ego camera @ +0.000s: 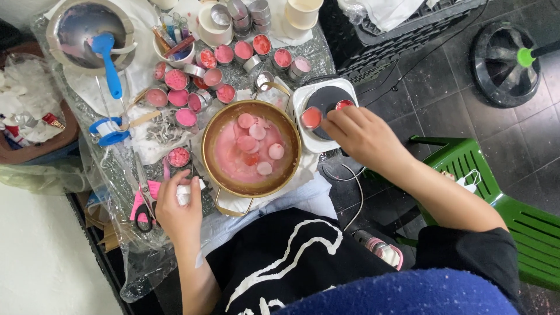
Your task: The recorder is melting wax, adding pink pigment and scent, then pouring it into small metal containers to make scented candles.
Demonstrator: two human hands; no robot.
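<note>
Nearest the lens: blue cloth at 6 o'clock, then black top w/ white print (291,262). Low work surface wrapped in clear crinkled plastic (146,262), dark tiled floor (431,87) to the right, green plastic chair (496,192) at 4 o'clock, black round fan base (504,61) at 2 o'clock, dark crate w/ white cloth at 1 o'clock.

Centre: gold two-handled pot (251,148) w/ pink liquid and several round pink discs afloat. Just right of pot, at 3 o'clock from it, white hotplate (324,111) w/ dark round top. Right hand (364,137) over hotplate's near-right corner, fingers curled round a small tin of red wax (311,118) at the plate's left edge; fingertips touching its side, pinching lightly. Second red tin (345,105) just beyond the knuckles, at 12 o'clock from hand.

Left hand (178,210) at 8 o'clock from pot, closed on a wad of white tissue (186,192); pink-handled scissors (143,207) just left of it.

Crowded towards 11–12 o'clock: cluster of pink-filled tins (192,93), white cups, metal bowl w/ blue spatula (108,58). Open room only to the right over the floor; pot rim close on hand's left, cables trailing off the surface edge below hotplate.
</note>
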